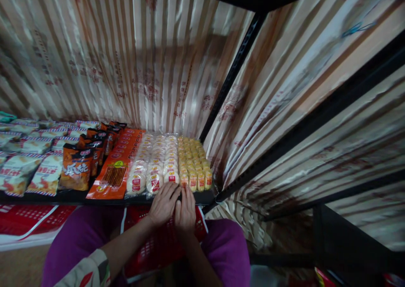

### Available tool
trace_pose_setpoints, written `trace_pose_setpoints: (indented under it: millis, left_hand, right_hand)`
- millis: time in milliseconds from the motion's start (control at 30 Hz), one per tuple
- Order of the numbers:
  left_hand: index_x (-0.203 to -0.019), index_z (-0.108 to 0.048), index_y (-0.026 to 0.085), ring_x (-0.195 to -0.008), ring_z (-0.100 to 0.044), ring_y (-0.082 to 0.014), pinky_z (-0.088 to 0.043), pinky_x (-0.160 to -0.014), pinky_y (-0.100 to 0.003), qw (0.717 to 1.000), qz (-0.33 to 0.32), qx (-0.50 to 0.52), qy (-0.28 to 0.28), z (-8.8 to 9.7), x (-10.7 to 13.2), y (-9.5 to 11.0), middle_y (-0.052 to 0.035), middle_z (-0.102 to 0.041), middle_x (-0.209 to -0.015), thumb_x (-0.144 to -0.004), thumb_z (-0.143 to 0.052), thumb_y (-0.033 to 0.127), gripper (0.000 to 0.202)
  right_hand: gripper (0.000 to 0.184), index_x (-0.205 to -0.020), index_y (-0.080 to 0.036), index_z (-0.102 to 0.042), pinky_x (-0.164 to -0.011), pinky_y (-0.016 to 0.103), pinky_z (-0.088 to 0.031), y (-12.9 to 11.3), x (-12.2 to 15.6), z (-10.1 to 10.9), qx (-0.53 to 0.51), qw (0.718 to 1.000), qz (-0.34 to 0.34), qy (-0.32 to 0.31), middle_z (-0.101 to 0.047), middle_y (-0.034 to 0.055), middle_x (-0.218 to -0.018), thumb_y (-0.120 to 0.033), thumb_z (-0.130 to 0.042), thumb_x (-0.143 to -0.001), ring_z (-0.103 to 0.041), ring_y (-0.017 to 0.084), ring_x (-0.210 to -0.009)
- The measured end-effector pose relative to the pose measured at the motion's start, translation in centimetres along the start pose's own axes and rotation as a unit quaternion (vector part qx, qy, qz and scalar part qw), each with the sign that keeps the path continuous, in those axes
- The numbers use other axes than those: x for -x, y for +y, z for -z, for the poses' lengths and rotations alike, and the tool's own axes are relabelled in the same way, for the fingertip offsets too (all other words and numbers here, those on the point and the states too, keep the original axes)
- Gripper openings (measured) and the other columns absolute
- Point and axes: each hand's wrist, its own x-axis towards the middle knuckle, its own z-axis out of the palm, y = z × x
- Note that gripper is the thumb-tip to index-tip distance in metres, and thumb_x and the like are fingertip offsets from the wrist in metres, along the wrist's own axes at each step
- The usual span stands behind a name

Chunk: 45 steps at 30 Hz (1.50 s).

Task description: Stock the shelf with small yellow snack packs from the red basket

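My left hand [165, 202] reaches to the front edge of the shelf, its fingers stretched out against the rows of white round wrapped cakes [155, 160]. Close beside it, my right hand [185, 209] has its fingers extended onto the front of the yellow wrapped cakes [196, 162]. The hands almost meet where the white rows border the yellow ones. Neither hand visibly grips a package, though the fingertips' undersides are hidden. Both kinds of cake stand in straight rows running back toward the curtain.
Left of the cakes lie a flat orange snack packet [115, 169], orange-black bags [76, 169] and several white snack bags [46, 174]. A black shelf post [234, 74] rises at the corner before a striped curtain [164, 67]. Below the shelf is a red basket [155, 253].
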Motion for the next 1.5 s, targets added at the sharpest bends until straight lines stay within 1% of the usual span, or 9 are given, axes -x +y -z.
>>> trace_pose_setpoints:
  millis: [100,300,600,833,967,1067,1200,1333,1500]
  left_hand:
    - [-0.121,-0.054,0.015,-0.118,-0.045,-0.0231,-0.034,-0.103,-0.041,1.0,0.007,0.01,-0.02,-1.1,-0.5,0.7,-0.0103,-0.056,-0.121,-0.085,-0.043,0.02,0.038]
    - [-0.117,-0.057,0.015,-0.117,-0.045,-0.0228,-0.032,-0.105,-0.043,1.0,0.006,0.008,-0.016,-2.5,-0.7,0.9,-0.01,-0.058,-0.118,-0.085,-0.043,0.02,0.035]
    - [-0.119,-0.055,0.013,-0.117,-0.046,-0.0228,-0.036,-0.102,-0.042,1.0,0.014,0.0,-0.019,-2.6,-1.1,1.3,-0.0113,-0.058,-0.119,-0.086,-0.04,0.019,0.036]
    - [-0.117,-0.054,0.012,-0.114,-0.046,-0.0234,-0.038,-0.098,-0.041,1.0,0.03,-0.003,-0.004,-2.9,-1.0,1.6,-0.0121,-0.058,-0.115,-0.086,-0.04,0.018,0.035]
    - [-0.116,-0.054,0.013,-0.108,-0.048,-0.023,-0.039,-0.096,-0.041,1.0,0.015,-0.003,0.004,-2.8,-1.2,1.9,-0.0112,-0.059,-0.108,-0.086,-0.04,0.016,0.033]
    - [-0.114,-0.055,0.013,-0.106,-0.049,-0.0223,-0.04,-0.095,-0.04,1.0,0.005,-0.002,0.011,-2.9,-1.3,2.0,-0.0109,-0.059,-0.106,-0.087,-0.039,0.015,0.031]
    - [-0.115,-0.055,0.014,-0.109,-0.048,-0.0224,-0.041,-0.094,-0.04,1.0,0.009,0.004,0.01,-3.3,-1.2,2.0,-0.0116,-0.058,-0.109,-0.088,-0.038,0.016,0.032]
    - [-0.117,-0.054,0.014,-0.111,-0.047,-0.0224,-0.041,-0.095,-0.04,1.0,0.016,0.007,-0.006,-3.5,-1.1,1.9,-0.0115,-0.058,-0.111,-0.088,-0.036,0.017,0.034]
    - [-0.116,-0.055,0.013,-0.11,-0.048,-0.0231,-0.042,-0.095,-0.039,1.0,0.003,-0.004,-0.019,-3.5,-1.0,1.7,-0.0115,-0.058,-0.113,-0.086,-0.038,0.014,0.035]
  right_hand:
    - [0.046,-0.135,-0.008,-0.036,-0.099,0.046,-0.038,0.8,0.6,0.2,0.01,1.0,0.006,-0.004,-0.045,0.0189,-0.133,-0.023,-0.032,-0.091,-0.036,0.025,-0.128]
    - [0.043,-0.129,-0.009,-0.045,-0.096,0.045,-0.04,1.3,1.1,-0.2,0.032,0.999,-0.018,-0.007,-0.05,0.0181,-0.129,-0.026,-0.032,-0.091,-0.043,0.025,-0.122]
    - [0.044,-0.13,-0.006,-0.043,-0.096,0.044,-0.04,2.0,0.9,-0.6,0.021,1.0,-0.002,-0.007,-0.051,0.0188,-0.128,-0.024,-0.032,-0.091,-0.042,0.024,-0.123]
    - [0.042,-0.127,-0.005,-0.045,-0.099,0.045,-0.038,2.4,0.7,0.3,-0.006,1.0,0.019,-0.001,-0.049,0.0197,-0.13,-0.02,-0.033,-0.09,-0.038,0.024,-0.126]
    - [0.041,-0.127,-0.007,-0.046,-0.099,0.048,-0.036,3.1,0.1,1.2,-0.001,1.0,-0.023,0.013,-0.042,0.0197,-0.135,-0.022,-0.032,-0.091,-0.032,0.025,-0.13]
    - [0.043,-0.131,-0.01,-0.042,-0.099,0.049,-0.036,3.6,-0.4,1.5,-0.003,0.998,-0.057,0.01,-0.041,0.0176,-0.137,-0.024,-0.03,-0.092,-0.032,0.024,-0.13]
    - [0.044,-0.133,-0.01,-0.04,-0.1,0.048,-0.036,4.1,-1.0,1.1,-0.02,0.999,-0.047,-0.007,-0.044,0.0161,-0.135,-0.025,-0.029,-0.093,-0.034,0.023,-0.128]
    - [0.045,-0.133,-0.009,-0.039,-0.1,0.047,-0.036,4.1,-1.2,0.7,-0.022,0.999,-0.036,-0.014,-0.045,0.0165,-0.135,-0.025,-0.028,-0.093,-0.035,0.022,-0.128]
    - [0.044,-0.132,-0.009,-0.041,-0.101,0.045,-0.036,4.0,-1.1,1.0,-0.021,0.999,-0.039,-0.017,-0.044,0.0166,-0.135,-0.025,-0.028,-0.093,-0.035,0.022,-0.129]
